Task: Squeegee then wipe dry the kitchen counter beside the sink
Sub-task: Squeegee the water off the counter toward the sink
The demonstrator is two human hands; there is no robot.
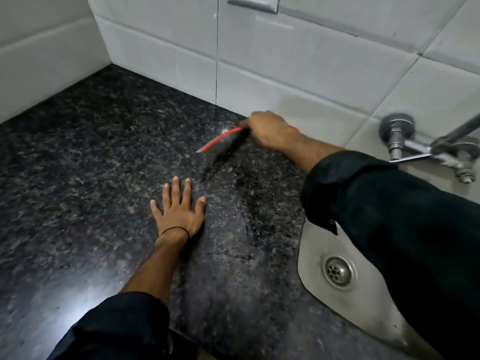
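Right hand [270, 129] grips a red-edged squeegee [220, 141] on the speckled black granite counter [91, 165]; left hand [179, 206] rests flat, fingers spread; no writing legible.

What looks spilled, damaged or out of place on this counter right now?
A wet patch darkens the black speckled granite counter between the flat left hand and the steel sink; its glossy edges trail toward the front. The right hand grips a red-edged squeegee near the white tiled wall. Nothing looks damaged.
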